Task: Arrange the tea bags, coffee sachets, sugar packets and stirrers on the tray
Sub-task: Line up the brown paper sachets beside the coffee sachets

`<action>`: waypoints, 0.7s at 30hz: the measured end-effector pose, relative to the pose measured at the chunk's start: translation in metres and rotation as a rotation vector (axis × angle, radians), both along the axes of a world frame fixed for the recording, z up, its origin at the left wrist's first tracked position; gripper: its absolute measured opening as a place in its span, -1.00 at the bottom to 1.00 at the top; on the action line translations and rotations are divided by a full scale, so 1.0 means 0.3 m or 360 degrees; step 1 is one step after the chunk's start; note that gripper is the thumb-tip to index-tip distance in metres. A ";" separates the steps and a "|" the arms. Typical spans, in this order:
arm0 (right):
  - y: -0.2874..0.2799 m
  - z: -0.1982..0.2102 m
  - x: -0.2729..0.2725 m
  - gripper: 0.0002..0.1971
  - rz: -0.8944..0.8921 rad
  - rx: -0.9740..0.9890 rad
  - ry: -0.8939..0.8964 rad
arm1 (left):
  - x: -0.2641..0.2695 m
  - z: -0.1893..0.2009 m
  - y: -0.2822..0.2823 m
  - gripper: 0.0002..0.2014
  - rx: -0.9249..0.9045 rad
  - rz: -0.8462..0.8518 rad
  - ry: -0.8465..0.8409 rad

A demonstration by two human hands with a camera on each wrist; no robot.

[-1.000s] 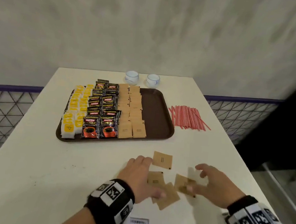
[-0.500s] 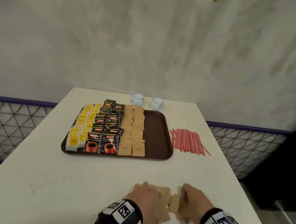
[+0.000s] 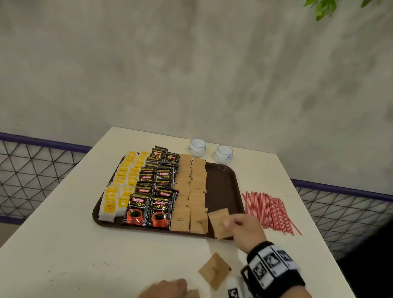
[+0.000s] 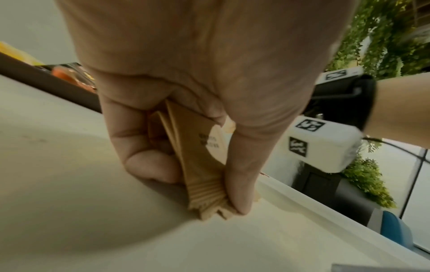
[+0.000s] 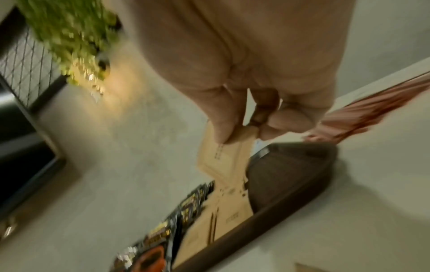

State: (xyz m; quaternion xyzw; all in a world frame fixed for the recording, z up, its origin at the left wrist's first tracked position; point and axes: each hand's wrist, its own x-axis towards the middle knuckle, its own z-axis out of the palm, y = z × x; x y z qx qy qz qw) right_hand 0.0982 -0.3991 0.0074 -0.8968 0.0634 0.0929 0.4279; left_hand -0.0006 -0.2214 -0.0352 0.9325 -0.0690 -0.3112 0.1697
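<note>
A brown tray [image 3: 223, 188] holds rows of yellow-and-white tea bags [image 3: 123, 185], black coffee sachets [image 3: 153, 193] and tan sugar packets [image 3: 189, 191]. My right hand [image 3: 243, 227] pinches one tan sugar packet [image 3: 219, 221] [image 5: 223, 154] over the tray's near right corner. My left hand [image 3: 163, 295] [image 4: 197, 165] grips a small stack of sugar packets [image 4: 197, 160] standing on edge on the table near its front. One loose sugar packet [image 3: 214, 269] lies on the table between my hands. Red-and-white stirrers [image 3: 269, 210] lie in a pile right of the tray.
Two small white cups [image 3: 211, 149] stand behind the tray. The white table [image 3: 60, 231] has its right edge just beyond the stirrers. A grey wall and a mesh railing [image 3: 18, 173] lie beyond. Green leaves [image 3: 322, 2] hang overhead.
My right hand has left the left hand, carrying one sugar packet forward to the tray's near right corner. The left hand stays near the front edge with its stack.
</note>
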 end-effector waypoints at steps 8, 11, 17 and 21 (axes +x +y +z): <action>0.147 -0.108 0.183 -0.88 -0.0362 -0.0179 0.0093 | 0.025 -0.016 0.186 -0.93 -0.0341 0.0417 -0.0153; 0.157 -0.123 0.180 -0.80 -0.0292 -0.0289 0.0145 | 0.033 0.010 0.231 -0.84 -0.0732 0.0716 -0.0269; 0.152 -0.076 0.082 -0.80 -0.0170 -0.0082 -0.0031 | 0.072 0.044 0.265 -0.69 -0.1297 0.0930 -0.0200; 0.182 -0.023 -0.105 -0.85 0.0308 0.0691 0.0361 | 0.092 0.072 0.228 -0.69 -0.1678 0.1015 -0.0152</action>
